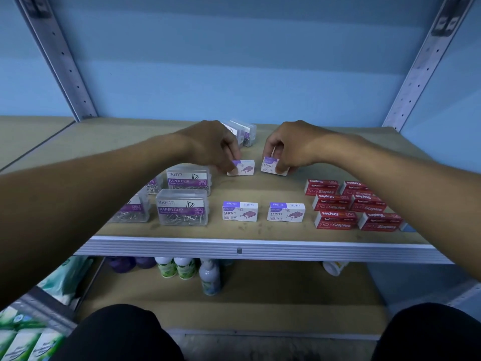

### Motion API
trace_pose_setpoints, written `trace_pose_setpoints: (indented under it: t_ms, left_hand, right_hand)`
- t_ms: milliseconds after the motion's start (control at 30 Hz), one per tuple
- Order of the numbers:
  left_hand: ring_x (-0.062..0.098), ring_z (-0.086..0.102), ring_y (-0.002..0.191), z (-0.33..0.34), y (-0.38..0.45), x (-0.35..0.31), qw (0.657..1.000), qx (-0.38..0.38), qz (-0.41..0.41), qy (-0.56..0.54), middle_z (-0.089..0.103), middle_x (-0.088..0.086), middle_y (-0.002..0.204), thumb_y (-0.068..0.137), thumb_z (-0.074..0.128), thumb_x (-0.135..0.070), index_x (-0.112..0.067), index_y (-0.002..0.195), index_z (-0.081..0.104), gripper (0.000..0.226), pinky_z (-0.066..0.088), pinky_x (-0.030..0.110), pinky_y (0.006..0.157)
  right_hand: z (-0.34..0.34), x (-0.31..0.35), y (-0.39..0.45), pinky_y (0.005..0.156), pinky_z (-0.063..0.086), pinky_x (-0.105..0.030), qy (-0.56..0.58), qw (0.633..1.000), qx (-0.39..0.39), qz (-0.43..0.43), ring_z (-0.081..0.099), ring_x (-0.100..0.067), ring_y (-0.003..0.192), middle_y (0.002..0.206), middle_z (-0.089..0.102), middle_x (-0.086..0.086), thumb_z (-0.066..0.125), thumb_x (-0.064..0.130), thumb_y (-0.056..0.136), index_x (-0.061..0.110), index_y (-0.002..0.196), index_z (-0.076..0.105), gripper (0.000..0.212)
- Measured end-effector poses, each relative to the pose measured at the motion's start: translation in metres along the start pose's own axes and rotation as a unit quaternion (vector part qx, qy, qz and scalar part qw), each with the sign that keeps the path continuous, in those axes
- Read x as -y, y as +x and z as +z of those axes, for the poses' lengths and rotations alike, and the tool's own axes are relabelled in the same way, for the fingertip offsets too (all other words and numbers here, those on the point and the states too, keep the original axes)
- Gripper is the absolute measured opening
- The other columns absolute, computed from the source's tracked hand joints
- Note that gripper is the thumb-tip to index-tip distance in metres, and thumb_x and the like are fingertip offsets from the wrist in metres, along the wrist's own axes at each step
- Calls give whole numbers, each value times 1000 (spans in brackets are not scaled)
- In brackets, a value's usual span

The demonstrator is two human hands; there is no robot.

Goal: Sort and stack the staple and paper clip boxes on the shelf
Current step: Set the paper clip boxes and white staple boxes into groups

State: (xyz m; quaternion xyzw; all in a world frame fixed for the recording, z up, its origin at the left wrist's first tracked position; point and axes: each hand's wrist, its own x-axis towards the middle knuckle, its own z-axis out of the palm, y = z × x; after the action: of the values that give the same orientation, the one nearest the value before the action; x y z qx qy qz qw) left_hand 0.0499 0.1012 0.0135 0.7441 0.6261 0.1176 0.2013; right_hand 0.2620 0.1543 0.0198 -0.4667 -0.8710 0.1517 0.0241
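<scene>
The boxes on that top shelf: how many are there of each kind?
White and purple staple boxes: 4, one held in each hand
Red staple boxes: 6 in plain view
Clear paper clip boxes: at least 6, some partly hidden
Total: about 16

Below the hands, on the lower shelf (286,295), stand green-labelled bottles (177,268), a pale spray bottle (210,278) and purple containers (130,263).
</scene>
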Motion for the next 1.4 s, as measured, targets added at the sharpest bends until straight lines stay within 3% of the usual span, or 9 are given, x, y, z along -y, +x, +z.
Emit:
trace_pose_setpoints:
  t_ms: [133, 333, 533, 733, 867, 1000, 1200, 1400]
  left_hand:
    - [10, 70, 83, 3, 2, 3, 1000, 0, 6, 19, 74, -12, 82, 72, 85, -27, -26, 91, 75, 21, 47, 20, 70]
    - [12, 70, 88, 2, 1, -3, 1000, -2, 21, 19, 74, -14, 87, 72, 84, -30, -30, 92, 74, 22, 53, 28, 81]
    - [5, 68, 78, -4, 3, -21, 999, -12, 24, 26, 74, -14, 91, 72, 85, -37, -29, 93, 74, 25, 45, 17, 60]
    - [-7, 61, 71, 2, 5, -22, 997, -27, 37, 63, 74, -11, 94, 74, 84, -27, -26, 97, 76, 24, 43, 14, 60]
    - [-14, 56, 55, -3, 2, -25, 996, -33, 53, 70, 73, -10, 91, 74, 84, -24, -25, 95, 76, 22, 39, 6, 53]
    - [-7, 61, 69, -15, -6, -32, 993, -44, 67, 87, 72, -14, 88, 74, 84, -27, -27, 95, 76, 22, 40, 13, 61]
    - [4, 66, 85, -22, -22, -42, 989, -61, 87, 107, 73, -14, 89, 73, 84, -30, -28, 95, 76, 23, 40, 14, 63]
    - [8, 68, 86, -20, -37, -49, 988, -48, 99, 112, 74, -14, 87, 73, 84, -32, -28, 93, 76, 22, 48, 21, 72]
  right_hand:
    - [1, 2, -1, 63, 53, -22, -3, 1000, 0, -4, 72, -16, 82, 89, 65, 10, 80, 6, 78, 27, 100, 76, 31]
    - [-1, 5, -2, 68, 57, -25, -3, 1000, 20, -8, 72, -14, 76, 96, 69, 10, 82, 11, 78, 30, 103, 75, 32]
    - [-11, 8, -1, 80, 63, -36, 13, 1000, 20, -11, 75, -18, 83, 94, 72, 8, 81, 17, 81, 29, 101, 77, 23]
    - [-7, 10, -3, 68, 55, -22, -5, 1000, 0, -16, 71, -11, 85, 90, 71, 12, 76, 14, 85, 26, 102, 79, 21]
    - [-10, 13, -8, 71, 52, -22, -8, 1000, -18, -15, 67, -7, 85, 90, 70, 15, 77, 15, 84, 28, 102, 78, 21]
    - [-19, 20, -18, 82, 58, -30, -4, 1000, -17, -17, 72, -11, 87, 92, 74, 11, 77, 15, 84, 28, 98, 79, 19]
    - [-30, 29, -40, 75, 62, -29, 4, 1000, -14, -28, 76, -11, 76, 89, 76, 6, 77, 13, 84, 29, 93, 79, 18]
    - [-27, 32, -54, 76, 64, -34, 12, 999, 7, -37, 76, -13, 75, 83, 77, 4, 80, 12, 81, 27, 88, 79, 17]
